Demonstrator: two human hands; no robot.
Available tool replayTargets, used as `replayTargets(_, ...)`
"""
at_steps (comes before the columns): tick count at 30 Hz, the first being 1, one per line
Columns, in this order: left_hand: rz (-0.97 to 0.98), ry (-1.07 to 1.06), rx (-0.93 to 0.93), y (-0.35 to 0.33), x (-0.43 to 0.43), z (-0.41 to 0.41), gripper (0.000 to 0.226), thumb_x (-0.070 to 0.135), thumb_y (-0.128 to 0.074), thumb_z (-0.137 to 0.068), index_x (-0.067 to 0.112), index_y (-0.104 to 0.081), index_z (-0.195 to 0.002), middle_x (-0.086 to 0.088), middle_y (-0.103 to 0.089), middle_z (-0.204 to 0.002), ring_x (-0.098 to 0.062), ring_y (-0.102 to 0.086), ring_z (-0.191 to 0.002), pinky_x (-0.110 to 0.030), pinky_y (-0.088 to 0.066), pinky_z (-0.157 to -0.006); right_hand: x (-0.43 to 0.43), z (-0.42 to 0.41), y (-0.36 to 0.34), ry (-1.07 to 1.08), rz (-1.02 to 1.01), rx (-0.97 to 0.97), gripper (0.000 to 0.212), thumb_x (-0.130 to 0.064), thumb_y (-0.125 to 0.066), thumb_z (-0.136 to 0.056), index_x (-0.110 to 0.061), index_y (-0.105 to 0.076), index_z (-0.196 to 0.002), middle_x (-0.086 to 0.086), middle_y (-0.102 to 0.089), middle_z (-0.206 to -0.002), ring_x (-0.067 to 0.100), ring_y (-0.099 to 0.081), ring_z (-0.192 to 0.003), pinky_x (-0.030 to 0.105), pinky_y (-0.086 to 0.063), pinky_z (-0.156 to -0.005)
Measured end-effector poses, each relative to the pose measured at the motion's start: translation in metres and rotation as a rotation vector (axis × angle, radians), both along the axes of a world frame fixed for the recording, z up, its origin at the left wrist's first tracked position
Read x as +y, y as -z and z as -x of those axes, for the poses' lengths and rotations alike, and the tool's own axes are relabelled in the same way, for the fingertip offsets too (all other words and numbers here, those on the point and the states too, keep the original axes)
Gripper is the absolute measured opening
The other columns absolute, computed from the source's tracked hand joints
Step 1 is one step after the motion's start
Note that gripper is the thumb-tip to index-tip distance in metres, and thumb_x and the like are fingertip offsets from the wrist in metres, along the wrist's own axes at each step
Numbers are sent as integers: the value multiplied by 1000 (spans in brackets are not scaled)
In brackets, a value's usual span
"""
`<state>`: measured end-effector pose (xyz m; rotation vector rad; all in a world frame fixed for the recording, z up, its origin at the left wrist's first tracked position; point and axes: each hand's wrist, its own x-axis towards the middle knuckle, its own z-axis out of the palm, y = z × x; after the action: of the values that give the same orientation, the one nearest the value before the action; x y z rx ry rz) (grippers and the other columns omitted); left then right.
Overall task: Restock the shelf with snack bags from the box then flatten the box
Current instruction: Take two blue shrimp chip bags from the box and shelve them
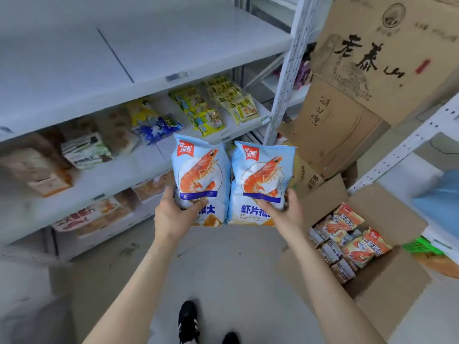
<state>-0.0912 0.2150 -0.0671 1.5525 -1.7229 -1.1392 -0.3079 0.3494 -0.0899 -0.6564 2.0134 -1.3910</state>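
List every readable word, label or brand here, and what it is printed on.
"CRISP": right blue shrimp bag, near the bottom.
"虾片": same bag, large blue characters.
"大": left blue shrimp bag, rest covered by the left hand.
"老泰山": big cardboard box.
Shelf packets, orange bags in the open box: too blurred.

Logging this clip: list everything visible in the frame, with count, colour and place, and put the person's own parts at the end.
shrimp crisp bags: two, light blue with orange shrimp, held upright side by side at centre, left bag, right bag
open box: one, brown cardboard, on the floor at lower right
orange snack packs: several, exact count unclear, inside the open box
shelf unit: one, white, left and centre, top board bare
yellow packets: several, on the middle shelf board
stacked cartons: at least two, brown, upper right
shoes: two, black, on the floor at bottom
left hand: gripping the left bag's lower part
right hand: gripping the right bag's lower part
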Motion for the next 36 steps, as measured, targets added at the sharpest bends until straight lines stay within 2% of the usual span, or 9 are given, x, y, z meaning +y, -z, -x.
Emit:
replayTargets(3,12,-108,21,-15,-9,-44,54,42,-85,-64,27,-51,-104,18,-62,-92,-8,-64,-87,-33,-56,-74,-31,-33,-14,-89,15,11,42,-22,-82,-78,-20,-56,-111,-18,-67,-95,-20,-60,-74,2,-43,-59)
replayTargets(6,31,-207,21,-27,-20,-88,52,42,-85,-65,25,-52,-101,17,-63,-90,-8,-64,-85,-35,-56,-74,-65,-66,-26,-187,21,42,42,-22,-82,-78,-18,-56,-111,-17,-67,-94,-20,-59,-72,0,-41,-56)
replayTargets(9,63,-282,31,-38,-32,-129,54,41,-85,-65,26,-53,-106,15,-64,-92,-3,-62,-83,-26,-53,-69,-98,-103,-38,-255,40,59,45,-29,-83,-75,-27,-57,-111,-16,-70,-97,-11,-64,-83,9,-47,-67)
replayTargets(11,87,-328,15,-46,-41,-156,56,43,-84,-66,22,-53,-108,13,-64,-92,-1,-58,-79,-18,-44,-63,-121,-127,-43,-291,56,76,45,-33,-84,-73,-31,-56,-108,-16,-72,-97,2,-66,-92,27,-53,-80)
replayTargets(18,120,-422,19,-70,-101,-250,60,48,-84,-63,31,-50,-110,21,-64,-91,-6,-64,-85,-33,-54,-76,-205,-215,-66,-384,62,98,67,-58,-80,-63,-36,-53,-120,-14,-66,-115,13,-58,-113,46,-50,-96)
replayTargets(22,158,-443,27,-83,-145,-301,67,50,-84,-63,28,-50,-116,16,-64,-96,-7,-65,-87,-35,-57,-78,-257,-266,-77,-430,93,75,65,-59,-80,-62,-35,-52,-116,-13,-69,-109,14,-64,-106,49,-53,-92)
replayTargets(27,198,-474,2,-95,-197,-346,68,50,-82,-65,24,-50,-119,11,-66,-99,-7,-63,-87,-30,-53,-75,-322,-310,-84,-475,120,64,88,-68,-79,-56,-33,-47,-131,-7,-64,-125,17,-59,-117,51,-51,-97)
replayTargets(33,227,-526,46,-104,-261,-375,61,42,-82,-69,24,-51,-118,17,-61,-91,7,-57,-77,-15,-42,-61,-404,-337,-96,-526,165,134,75,-67,-78,-58,-32,-53,-120,-10,-66,-119,18,-59,-116,54,-48,-97)
replayTargets(36,247,-547,76,-109,-297,-388,60,41,-83,-69,25,-51,-118,14,-65,-97,4,-60,-81,-19,-49,-66,-445,-352,-108,-554,183,147,64,-52,-81,-69,-27,-53,-121,-9,-67,-114,17,-62,-110,50,-51,-95)
